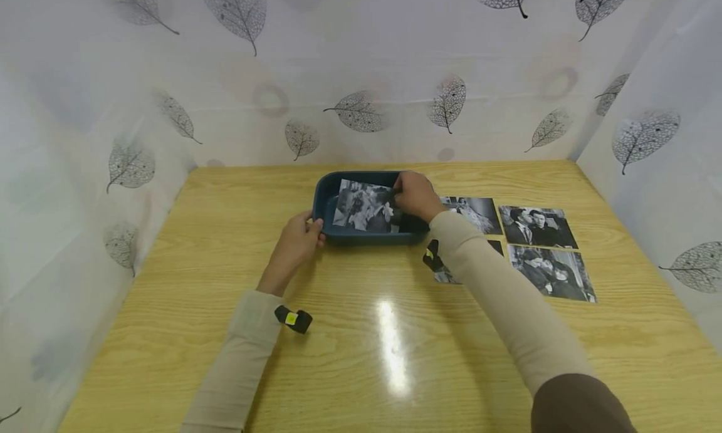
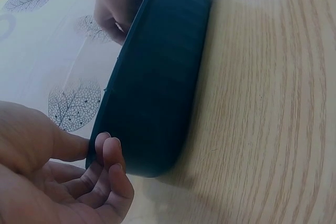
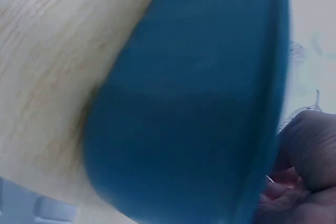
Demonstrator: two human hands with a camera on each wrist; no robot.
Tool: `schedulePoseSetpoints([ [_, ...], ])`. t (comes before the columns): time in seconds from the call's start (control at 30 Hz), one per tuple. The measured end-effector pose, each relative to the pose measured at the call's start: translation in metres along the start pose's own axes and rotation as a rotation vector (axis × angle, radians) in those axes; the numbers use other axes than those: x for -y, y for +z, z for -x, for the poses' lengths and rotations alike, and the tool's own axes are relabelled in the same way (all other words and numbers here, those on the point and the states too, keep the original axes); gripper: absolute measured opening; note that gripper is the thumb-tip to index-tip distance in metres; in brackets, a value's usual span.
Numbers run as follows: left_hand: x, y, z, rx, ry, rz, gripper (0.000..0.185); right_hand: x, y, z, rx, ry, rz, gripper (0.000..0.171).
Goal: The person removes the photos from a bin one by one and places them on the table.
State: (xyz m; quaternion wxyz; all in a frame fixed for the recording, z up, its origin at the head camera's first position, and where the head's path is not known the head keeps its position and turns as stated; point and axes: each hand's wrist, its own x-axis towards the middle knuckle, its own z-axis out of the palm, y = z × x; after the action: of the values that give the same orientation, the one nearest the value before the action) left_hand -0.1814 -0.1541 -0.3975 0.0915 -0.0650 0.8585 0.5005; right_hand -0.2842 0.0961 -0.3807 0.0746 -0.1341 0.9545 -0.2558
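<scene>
A dark blue rectangular bin [image 1: 366, 239] stands on the wooden table near its far edge. At the bin's front left corner, my left hand [image 1: 296, 245] grips the rim; the left wrist view shows the thumb and fingers [image 2: 113, 153] on either side of it. My right hand [image 1: 418, 197] reaches over the bin's right side and pinches a black-and-white photo [image 1: 365, 206] by its right end. That photo lies tilted within the bin's opening. In the right wrist view the bin's wall [image 3: 184, 103] covers most of the picture and hides the photo.
Right of the bin, several more black-and-white photos lie in two rows, among them an upper left one [image 1: 476, 213], an upper right one [image 1: 538, 226] and a lower right one [image 1: 553, 273]. My right forearm partly covers the lower left one. A leaf-patterned curtain [image 1: 383, 63] encloses the table.
</scene>
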Motion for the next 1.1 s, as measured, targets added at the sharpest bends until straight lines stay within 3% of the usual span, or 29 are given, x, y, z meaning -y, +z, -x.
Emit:
schedulePoseSetpoints([
  [0.23, 0.000, -0.001, 0.001, -0.002, 0.002, 0.014, 0.046, -0.002, -0.018, 0.008, -0.069, -0.062, -0.105, 0.021],
  [0.53, 0.000, -0.001, 0.001, 0.002, 0.008, 0.023, 0.047, -0.001, -0.053, 0.028, -0.061, -0.023, -0.215, 0.025],
  [0.8, -0.001, -0.001, 0.001, 0.004, 0.002, 0.027, 0.047, -0.003, -0.074, 0.053, -0.025, -0.022, -0.246, 0.020],
  [1.1, 0.000, 0.001, 0.001, -0.001, 0.024, -0.010, 0.048, -0.007, -0.074, 0.079, 0.091, -0.027, -0.307, 0.012],
])
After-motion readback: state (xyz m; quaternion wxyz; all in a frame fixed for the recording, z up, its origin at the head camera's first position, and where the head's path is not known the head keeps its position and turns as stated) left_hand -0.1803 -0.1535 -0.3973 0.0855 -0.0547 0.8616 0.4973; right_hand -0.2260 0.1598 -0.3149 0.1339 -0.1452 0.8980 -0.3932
